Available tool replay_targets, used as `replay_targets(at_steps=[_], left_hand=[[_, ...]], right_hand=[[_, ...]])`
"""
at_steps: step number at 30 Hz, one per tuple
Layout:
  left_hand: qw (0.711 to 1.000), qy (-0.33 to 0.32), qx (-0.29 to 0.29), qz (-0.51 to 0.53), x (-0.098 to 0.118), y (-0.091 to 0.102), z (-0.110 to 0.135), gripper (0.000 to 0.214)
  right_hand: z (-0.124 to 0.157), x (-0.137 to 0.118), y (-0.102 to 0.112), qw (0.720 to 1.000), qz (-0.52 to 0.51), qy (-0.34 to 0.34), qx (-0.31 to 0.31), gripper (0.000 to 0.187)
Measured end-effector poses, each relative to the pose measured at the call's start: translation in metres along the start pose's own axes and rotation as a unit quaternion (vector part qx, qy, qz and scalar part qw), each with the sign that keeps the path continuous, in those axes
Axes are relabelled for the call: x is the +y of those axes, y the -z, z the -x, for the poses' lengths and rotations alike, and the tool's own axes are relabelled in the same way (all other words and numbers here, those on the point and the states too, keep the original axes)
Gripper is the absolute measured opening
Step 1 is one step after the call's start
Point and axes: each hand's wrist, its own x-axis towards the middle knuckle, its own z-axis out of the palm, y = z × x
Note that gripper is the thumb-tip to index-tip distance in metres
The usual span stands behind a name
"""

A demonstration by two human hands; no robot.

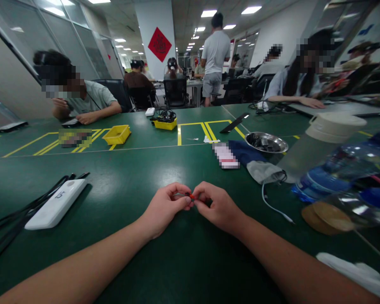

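My left hand [166,207] and my right hand [215,205] meet fingertip to fingertip over the green table [139,169], near its front edge. Both are closed in a pinch. Between them sits a tiny red part [191,196]; it is too small to name, and most of it is hidden by the fingers. Both forearms rest low across the table towards me.
A white power bank [55,203] with black cables lies at left. At right are a metal bowl [266,142], a dark cloth, a white cable [274,207] and plastic bottles [345,169]. Yellow trays [116,134] sit further back. Other people sit around the tables.
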Motion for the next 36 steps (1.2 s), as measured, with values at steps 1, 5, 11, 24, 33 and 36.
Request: replay_targets(at_steps=[1,5,11,24,33,36], left_hand=[[1.000,-0.001,-0.002,-0.005,0.0004,-0.0001,0.0001,0.022],[1.000,-0.011,-0.003,-0.012,0.0020,-0.0001,0.0010,0.023],[1.000,-0.007,-0.012,-0.009,0.0035,-0.0008,0.0018,0.024],[0.996,0.012,-0.003,0.087,0.0029,0.0011,-0.0001,0.022],[0.989,0.035,-0.004,0.145,0.0035,0.0033,-0.0010,0.025],[0.989,0.035,-0.007,0.142,0.0034,0.0030,-0.0011,0.024]], right_hand=[[0.0001,-0.0003,-0.0001,1.000,-0.001,0.000,-0.003,0.015],[0.0001,-0.0006,0.0003,1.000,-0.007,0.007,-0.004,0.016],[-0.0024,0.0001,0.0022,0.998,0.001,0.067,-0.018,0.016],[-0.0029,0.0006,0.0029,0.999,-0.042,0.029,-0.011,0.020],[-0.0018,0.0008,0.0031,0.999,-0.021,0.026,0.017,0.016],[-0.0015,0.0001,0.0035,0.999,-0.021,0.030,0.018,0.015]])
